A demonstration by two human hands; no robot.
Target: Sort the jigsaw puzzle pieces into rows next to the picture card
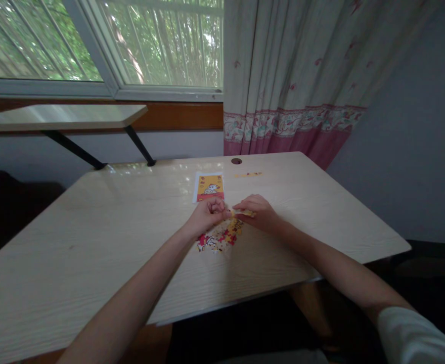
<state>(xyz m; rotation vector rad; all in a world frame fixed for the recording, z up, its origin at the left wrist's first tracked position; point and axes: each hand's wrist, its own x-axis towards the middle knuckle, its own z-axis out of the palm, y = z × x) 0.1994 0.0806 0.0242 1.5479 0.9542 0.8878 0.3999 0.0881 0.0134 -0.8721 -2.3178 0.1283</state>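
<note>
My left hand [207, 212] and my right hand [256, 211] meet over a pale wooden table [93, 242]. Both have their fingers pinched together on small yellow jigsaw pieces [241, 213] held between them. Just below the hands lies a loose heap of red, yellow and white puzzle pieces [219, 237]. Beyond the hands a printed picture card [209, 187] with an orange and red picture lies flat on the table. A short joined strip of yellow pieces [248, 175] rests farther back.
A round cable hole [236, 161] sits near the table's far edge. A shelf on black brackets [63, 117] hangs under the window at left. A flowered curtain [294, 76] hangs behind the table. The table's front edge runs near my forearms.
</note>
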